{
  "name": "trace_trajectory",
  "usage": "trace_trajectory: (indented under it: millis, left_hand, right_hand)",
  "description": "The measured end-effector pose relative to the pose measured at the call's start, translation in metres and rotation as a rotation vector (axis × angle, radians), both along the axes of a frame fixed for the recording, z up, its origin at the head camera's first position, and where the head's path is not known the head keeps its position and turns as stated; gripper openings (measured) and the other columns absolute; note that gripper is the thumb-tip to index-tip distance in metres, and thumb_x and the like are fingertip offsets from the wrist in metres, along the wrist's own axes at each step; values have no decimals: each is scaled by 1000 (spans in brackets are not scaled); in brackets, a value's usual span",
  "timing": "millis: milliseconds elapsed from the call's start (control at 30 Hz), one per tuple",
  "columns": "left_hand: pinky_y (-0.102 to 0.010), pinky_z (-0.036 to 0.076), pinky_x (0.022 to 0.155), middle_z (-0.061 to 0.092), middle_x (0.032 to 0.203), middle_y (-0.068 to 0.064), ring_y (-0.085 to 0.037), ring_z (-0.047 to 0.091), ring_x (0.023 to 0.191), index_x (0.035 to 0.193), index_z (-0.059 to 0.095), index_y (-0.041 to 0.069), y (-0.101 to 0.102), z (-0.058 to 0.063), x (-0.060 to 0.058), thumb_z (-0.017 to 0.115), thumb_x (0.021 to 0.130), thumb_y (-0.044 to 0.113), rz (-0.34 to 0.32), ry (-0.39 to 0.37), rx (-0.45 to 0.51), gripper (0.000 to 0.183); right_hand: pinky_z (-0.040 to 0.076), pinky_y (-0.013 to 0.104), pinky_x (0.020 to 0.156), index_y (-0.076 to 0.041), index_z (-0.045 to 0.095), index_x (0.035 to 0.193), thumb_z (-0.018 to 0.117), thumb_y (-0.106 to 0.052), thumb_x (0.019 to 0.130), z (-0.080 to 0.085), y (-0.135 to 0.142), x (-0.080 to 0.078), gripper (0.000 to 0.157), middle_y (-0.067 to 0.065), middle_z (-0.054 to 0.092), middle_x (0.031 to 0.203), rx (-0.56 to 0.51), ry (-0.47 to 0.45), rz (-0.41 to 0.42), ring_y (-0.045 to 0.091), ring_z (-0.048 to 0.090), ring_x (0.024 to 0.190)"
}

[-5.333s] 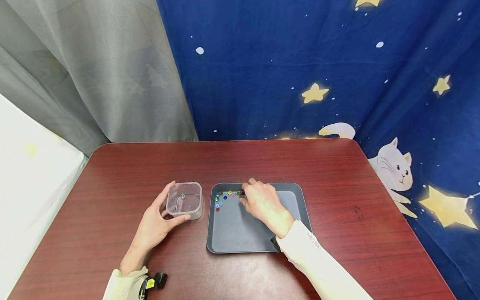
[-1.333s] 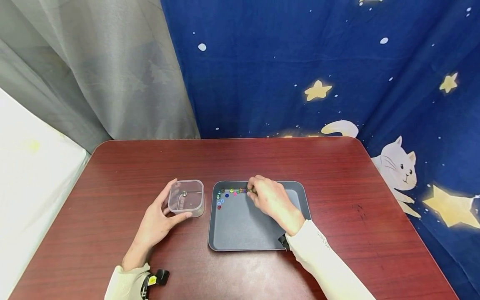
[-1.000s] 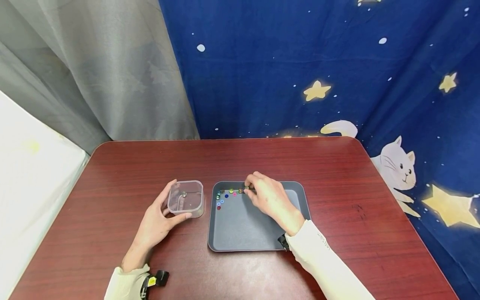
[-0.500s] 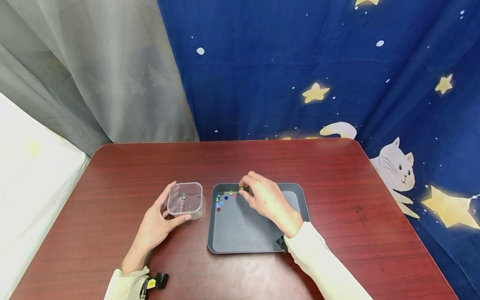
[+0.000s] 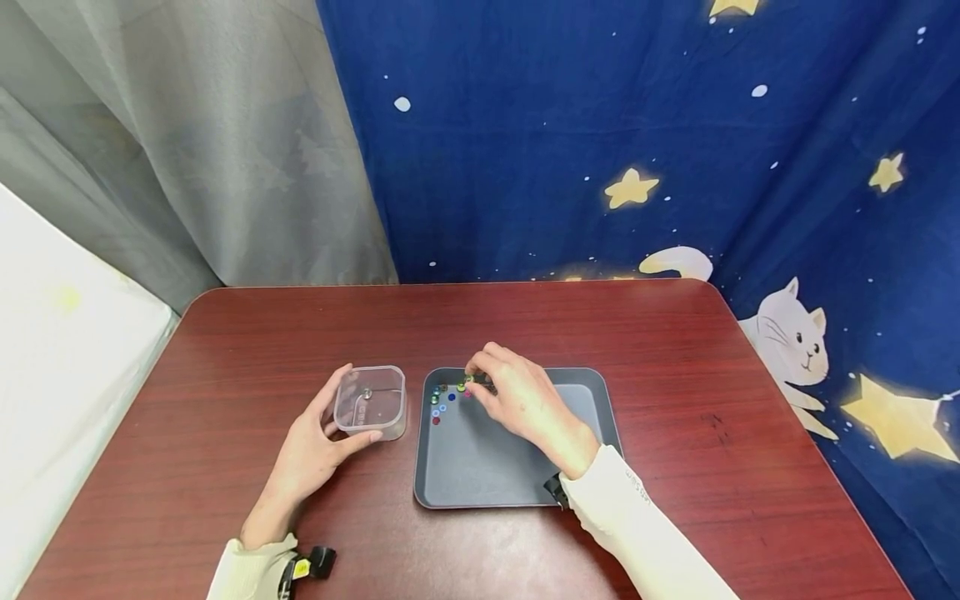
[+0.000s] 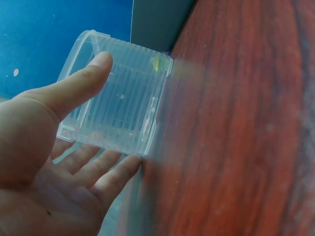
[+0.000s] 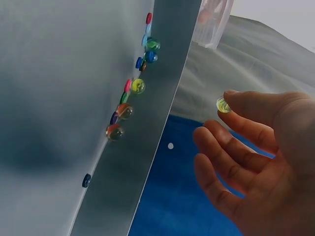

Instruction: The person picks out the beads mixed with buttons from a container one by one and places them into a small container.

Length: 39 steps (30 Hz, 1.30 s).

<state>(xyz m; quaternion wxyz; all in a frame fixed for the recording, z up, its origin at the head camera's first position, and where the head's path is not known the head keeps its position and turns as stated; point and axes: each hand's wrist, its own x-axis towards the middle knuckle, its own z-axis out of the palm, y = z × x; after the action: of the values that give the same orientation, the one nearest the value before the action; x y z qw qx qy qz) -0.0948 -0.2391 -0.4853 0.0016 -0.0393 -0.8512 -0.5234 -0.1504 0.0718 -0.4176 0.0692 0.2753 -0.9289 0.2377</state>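
My right hand [image 5: 525, 408] pinches a clear marble [image 7: 222, 105] with a yellow-green swirl between thumb and fingertip, raised over the far left part of the grey tray [image 5: 487, 467]. Along that tray's far left rim lie several marbles, among them a yellow one [image 7: 138, 86], an orange one [image 7: 125, 111] and a green one [image 7: 153, 44]. Small round buttons are mixed in with them, such as a pink button [image 7: 128, 85] and a red button [image 7: 148, 18]. To the left, my left hand [image 5: 307, 446] holds a clear plastic box [image 5: 393, 427] between thumb and fingers; one marble [image 5: 367, 393] rests inside.
The tray and the box stand side by side on a dark red wooden table [image 5: 480, 325]. A lone dark button [image 7: 86, 180] lies farther along the tray wall. Behind the table hang a grey curtain [image 5: 225, 167] and a blue star-patterned curtain [image 5: 510, 167].
Over the last second my right hand has lifted the marble from the tray's far side and carried it leftward. My left hand and the box have stayed in place.
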Motion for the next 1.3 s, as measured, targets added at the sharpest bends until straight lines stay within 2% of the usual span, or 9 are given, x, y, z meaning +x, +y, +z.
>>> trace_trajectory:
  millis: [433,733,1000,1300]
  left_hand:
    - [-6,50,89,44,162,-10,-33,66,124,163,28,39,1,2,0,91,82,25,0,-9,-11,104]
    - [-7,51,88,45,160,-12,-37,66,124,164,28,38,0,2,-1,90,83,21,-9,-15,37,103]
    - [-7,51,90,42,163,-9,-28,67,122,164,28,36,0,1,-1,90,83,20,-10,1,21,103]
    - [-7,52,90,42,163,-10,-27,67,122,164,28,35,0,0,-1,90,83,19,-12,-4,32,103]
  right_hand:
    - [53,28,72,-21,74,107,78,-24,95,5,-8,3,13,-6,64,98,16,-17,17,6,59,83]
    - [55,29,75,-21,74,106,78,-25,95,11,-14,4,12,-7,66,99,25,39,49,8,62,83]
    - [56,31,78,-20,74,109,76,-24,97,14,-21,5,13,-4,68,104,26,8,71,10,66,87]
    - [55,30,75,-21,74,109,75,-25,97,15,-28,4,12,-6,67,103,42,-1,83,8,62,83]
